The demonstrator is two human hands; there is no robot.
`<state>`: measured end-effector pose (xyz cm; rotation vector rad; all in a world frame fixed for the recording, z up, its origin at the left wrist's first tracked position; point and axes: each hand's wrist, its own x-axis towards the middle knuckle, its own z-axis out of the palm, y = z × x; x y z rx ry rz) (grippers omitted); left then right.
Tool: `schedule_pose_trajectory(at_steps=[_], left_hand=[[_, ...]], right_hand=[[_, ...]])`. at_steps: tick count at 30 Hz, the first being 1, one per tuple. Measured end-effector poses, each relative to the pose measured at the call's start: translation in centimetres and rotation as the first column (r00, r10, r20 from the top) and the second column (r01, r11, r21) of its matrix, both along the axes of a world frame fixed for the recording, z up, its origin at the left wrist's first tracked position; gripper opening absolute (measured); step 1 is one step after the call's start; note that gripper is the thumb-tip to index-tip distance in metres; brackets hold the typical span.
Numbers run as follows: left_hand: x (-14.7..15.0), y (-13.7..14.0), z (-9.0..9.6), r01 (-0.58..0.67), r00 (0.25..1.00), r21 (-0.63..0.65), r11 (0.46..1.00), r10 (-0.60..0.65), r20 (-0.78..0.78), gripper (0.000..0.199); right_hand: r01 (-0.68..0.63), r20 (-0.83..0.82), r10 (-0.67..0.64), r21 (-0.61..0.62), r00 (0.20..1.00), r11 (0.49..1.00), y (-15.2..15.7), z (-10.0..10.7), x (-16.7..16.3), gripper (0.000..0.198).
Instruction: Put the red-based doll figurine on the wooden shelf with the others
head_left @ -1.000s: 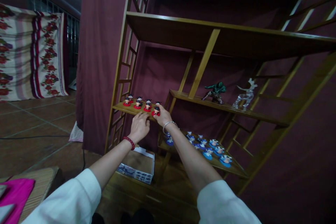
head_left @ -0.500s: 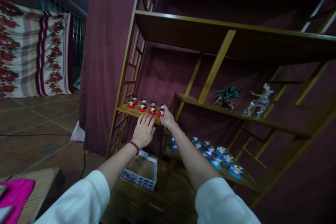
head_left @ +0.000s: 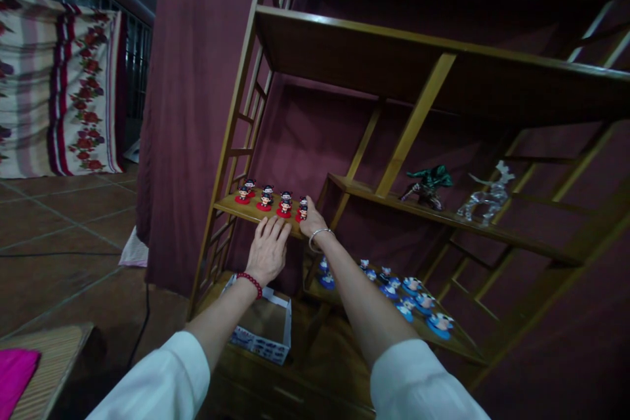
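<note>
Several small black-haired figurines (head_left: 265, 199) on red bases stand in two rows on a narrow wooden shelf (head_left: 233, 207). My right hand (head_left: 312, 222), a silver bangle on its wrist, is at the right end of the rows. Its fingers curl against the front right figurine (head_left: 303, 212), partly hiding the one behind it. My left hand (head_left: 268, 251), with a red bead bracelet, rests palm down at the shelf's front edge, just below the figurines. Its fingers are stretched out and hold nothing.
Below stands an open cardboard box (head_left: 260, 343). Figurines on blue bases (head_left: 391, 287) fill a lower shelf to the right. A green-caped figure (head_left: 429, 182) and a clear animal-shaped figure (head_left: 488, 197) stand on the middle shelf (head_left: 522, 236). A wooden post (head_left: 416, 125) rises beside them.
The view has shifted slightly. Both hands stay at nearly the same places by the shelf, and the red-based figurines stand as before.
</note>
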<state>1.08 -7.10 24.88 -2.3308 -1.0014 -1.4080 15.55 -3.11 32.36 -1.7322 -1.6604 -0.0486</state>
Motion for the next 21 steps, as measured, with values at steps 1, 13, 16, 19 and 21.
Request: schedule_pose_trajectory(at_steps=[1,13,16,19,21], left_hand=[[0.0,0.1,0.0,-0.002,1.000,0.000,1.000,0.002,-0.002,0.046],[0.0,0.1,0.0,-0.006,1.000,-0.011,1.000,0.006,-0.016,0.048],[0.0,0.1,0.0,-0.008,1.000,-0.010,1.000,0.008,-0.013,0.050],[0.0,-0.1,0.0,-0.010,1.000,-0.010,1.000,0.010,-0.016,0.052],[0.0,-0.2,0.1,-0.018,0.999,-0.010,1.000,0.017,-0.030,0.053]], right_hand=[[0.019,-0.004,-0.019,-0.013,1.000,1.000,0.0,0.0,-0.1,0.077],[0.083,-0.024,-0.082,0.025,0.996,0.996,-0.3,-0.3,-0.2,0.067],[0.086,-0.010,-0.085,0.091,0.996,0.992,-0.7,-0.6,-0.4,0.071],[0.079,0.032,-0.085,0.166,0.996,0.983,-1.2,-1.0,-0.9,0.070],[0.076,0.071,-0.091,0.196,0.993,0.978,-1.5,-1.3,-1.1,0.067]])
